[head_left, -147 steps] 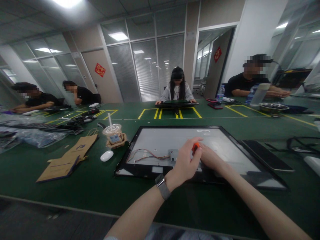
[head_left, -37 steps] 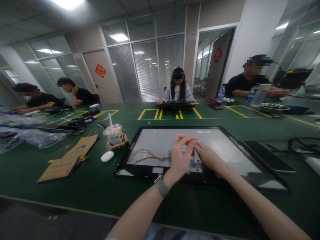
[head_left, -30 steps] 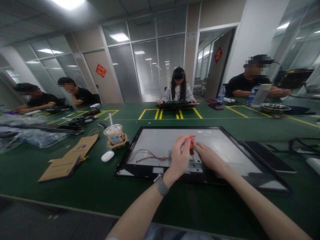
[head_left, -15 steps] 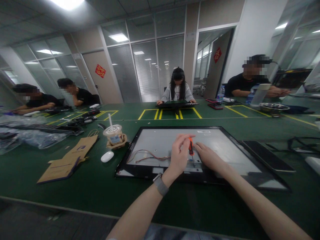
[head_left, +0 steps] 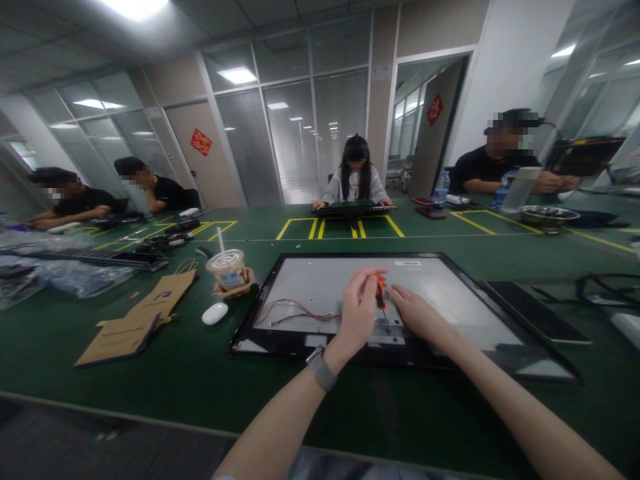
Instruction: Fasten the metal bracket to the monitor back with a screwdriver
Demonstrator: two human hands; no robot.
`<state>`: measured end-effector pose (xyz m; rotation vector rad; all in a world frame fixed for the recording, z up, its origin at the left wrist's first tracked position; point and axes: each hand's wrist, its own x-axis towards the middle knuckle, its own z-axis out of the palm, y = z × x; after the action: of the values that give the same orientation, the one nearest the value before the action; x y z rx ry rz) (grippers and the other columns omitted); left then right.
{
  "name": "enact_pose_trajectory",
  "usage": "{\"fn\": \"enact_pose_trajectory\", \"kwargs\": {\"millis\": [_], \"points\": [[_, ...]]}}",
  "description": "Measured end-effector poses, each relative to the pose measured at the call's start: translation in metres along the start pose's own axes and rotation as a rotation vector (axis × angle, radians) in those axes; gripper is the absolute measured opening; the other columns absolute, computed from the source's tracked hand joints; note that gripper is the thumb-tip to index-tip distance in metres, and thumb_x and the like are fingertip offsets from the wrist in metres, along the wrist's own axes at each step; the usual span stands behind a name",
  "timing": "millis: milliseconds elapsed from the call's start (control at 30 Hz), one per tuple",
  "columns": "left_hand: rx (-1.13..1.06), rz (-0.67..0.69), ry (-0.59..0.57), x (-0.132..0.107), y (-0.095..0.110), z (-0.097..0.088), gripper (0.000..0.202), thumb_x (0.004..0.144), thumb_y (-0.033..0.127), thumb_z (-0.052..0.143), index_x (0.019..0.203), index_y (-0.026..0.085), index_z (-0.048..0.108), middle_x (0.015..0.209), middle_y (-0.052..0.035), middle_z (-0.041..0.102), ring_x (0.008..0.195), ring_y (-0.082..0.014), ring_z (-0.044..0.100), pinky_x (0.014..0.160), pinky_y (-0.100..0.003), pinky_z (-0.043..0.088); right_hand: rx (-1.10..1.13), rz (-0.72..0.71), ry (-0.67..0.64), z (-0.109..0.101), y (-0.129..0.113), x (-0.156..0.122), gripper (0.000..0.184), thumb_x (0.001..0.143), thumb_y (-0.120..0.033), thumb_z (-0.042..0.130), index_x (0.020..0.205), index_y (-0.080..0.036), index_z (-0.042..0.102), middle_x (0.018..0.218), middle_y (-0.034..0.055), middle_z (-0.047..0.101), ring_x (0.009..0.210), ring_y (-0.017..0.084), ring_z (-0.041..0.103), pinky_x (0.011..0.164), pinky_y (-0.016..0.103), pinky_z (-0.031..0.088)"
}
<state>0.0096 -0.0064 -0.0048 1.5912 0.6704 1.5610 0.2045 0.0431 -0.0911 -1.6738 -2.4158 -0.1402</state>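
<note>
My left hand (head_left: 359, 303), with a watch on its wrist, is closed round the orange and black handle of a screwdriver (head_left: 381, 293). The screwdriver stands slightly tilted, its shaft pointing down at the near edge of a flat display panel (head_left: 305, 273). Just right of the handle, my right hand (head_left: 417, 312) rests low over the panel, fingers stretched toward the tool and partly hidden; whether they touch it I cannot tell. The panel has a grey metal face and a black frame. Thin cables (head_left: 295, 313) lie on it, left of my left hand. The screwdriver's tip is too small to make out.
Left of the panel are a lidded drink cup (head_left: 227, 270) in a cardboard holder, a white mouse (head_left: 215, 313) and a brown paper bag (head_left: 145, 313). A dark flat device (head_left: 535, 310) lies at the right. Several people sit around the green table (head_left: 165, 387).
The screwdriver handle has tilted slightly to the left along with my left fingers. My right hand has barely moved.
</note>
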Motion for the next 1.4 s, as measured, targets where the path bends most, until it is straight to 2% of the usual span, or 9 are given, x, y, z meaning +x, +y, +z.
{"fn": "enact_pose_trajectory", "kwargs": {"millis": [133,300,433,667,800,933,1067,1300,1400], "points": [[0.055,0.062,0.004,-0.0017,-0.0001,-0.0003,0.029,0.101,0.028,0.046,0.104,0.019,0.073,0.106,-0.0073,0.061,0.098,-0.0177,0.060,0.089,-0.031,0.049,-0.004,-0.007,0.019,0.0012,0.0000,-0.0006,0.058,0.086,0.001,0.036,0.141,-0.009,0.053,0.145,0.0240,0.054,0.130,0.029,0.056,0.107,0.042,0.045],[-0.003,0.064,0.005,-0.0023,-0.0007,-0.0001,0.031,0.101,0.024,0.043,0.110,0.018,0.072,0.113,-0.0086,0.063,0.103,-0.0186,0.062,0.094,-0.033,0.049,-0.028,0.002,0.024,0.0036,-0.0002,0.0003,0.056,0.088,0.001,0.035,0.139,-0.010,0.054,0.145,0.0224,0.055,0.131,0.028,0.055,0.108,0.042,0.045],[0.025,0.073,-0.018,-0.0014,0.0003,-0.0001,0.028,0.100,0.028,0.049,0.112,0.017,0.072,0.105,-0.0088,0.066,0.095,-0.0179,0.064,0.086,-0.031,0.052,-0.036,-0.015,0.007,0.0007,-0.0014,0.0006,0.055,0.088,0.000,0.035,0.138,-0.008,0.054,0.143,0.0239,0.055,0.132,0.028,0.054,0.107,0.041,0.045],[0.083,0.096,0.078,-0.0022,-0.0006,0.0019,0.014,0.086,0.030,0.073,0.091,0.018,0.078,0.088,-0.0018,0.054,0.076,-0.0124,0.055,0.073,-0.026,0.051,0.036,-0.059,0.052,-0.0020,-0.0006,-0.0004,0.056,0.088,-0.002,0.038,0.140,-0.015,0.054,0.140,0.0183,0.059,0.129,0.026,0.057,0.106,0.042,0.046],[0.107,0.074,0.090,-0.0039,0.0015,0.0012,0.025,0.097,0.030,0.055,0.094,0.018,0.077,0.097,-0.0053,0.056,0.090,-0.0160,0.059,0.082,-0.028,0.051,0.010,-0.026,0.036,-0.0015,-0.0009,-0.0002,0.056,0.087,-0.001,0.036,0.139,-0.012,0.056,0.141,0.0214,0.058,0.127,0.029,0.058,0.106,0.044,0.047],[0.051,0.073,0.027,-0.0039,0.0012,-0.0001,0.033,0.101,0.024,0.043,0.106,0.018,0.074,0.112,-0.0090,0.065,0.109,-0.0202,0.061,0.097,-0.034,0.049,-0.004,-0.020,0.030,-0.0002,0.0000,0.0000,0.057,0.086,0.000,0.036,0.138,-0.012,0.056,0.141,0.0216,0.057,0.128,0.029,0.057,0.107,0.045,0.046],[-0.032,0.004,-0.055,-0.0031,-0.0030,0.0003,0.032,0.101,0.030,0.047,0.119,0.017,0.070,0.109,-0.0109,0.070,0.101,-0.0210,0.066,0.088,-0.033,0.054,0.037,-0.048,0.039,0.0023,0.0025,0.0008,0.058,0.086,-0.001,0.039,0.140,-0.015,0.054,0.142,0.0192,0.057,0.132,0.028,0.054,0.107,0.044,0.045],[0.060,0.086,-0.026,-0.0023,-0.0006,0.0018,0.021,0.093,0.031,0.065,0.103,0.019,0.077,0.094,-0.0057,0.064,0.085,-0.0151,0.061,0.080,-0.028,0.053,0.053,-0.053,0.035,0.0007,0.0023,0.0004,0.053,0.087,-0.004,0.042,0.137,-0.014,0.056,0.139,0.0197,0.058,0.130,0.028,0.054,0.107,0.042,0.044],[0.039,0.068,-0.019,-0.0031,0.0025,0.0023,0.027,0.096,0.037,0.059,0.102,0.018,0.077,0.092,-0.0057,0.061,0.079,-0.0142,0.058,0.072,-0.027,0.053,0.057,-0.048,0.031,-0.0001,0.0018,-0.0001,0.054,0.087,-0.004,0.043,0.138,-0.015,0.055,0.139,0.0189,0.059,0.128,0.028,0.056,0.107,0.043,0.044]]}}
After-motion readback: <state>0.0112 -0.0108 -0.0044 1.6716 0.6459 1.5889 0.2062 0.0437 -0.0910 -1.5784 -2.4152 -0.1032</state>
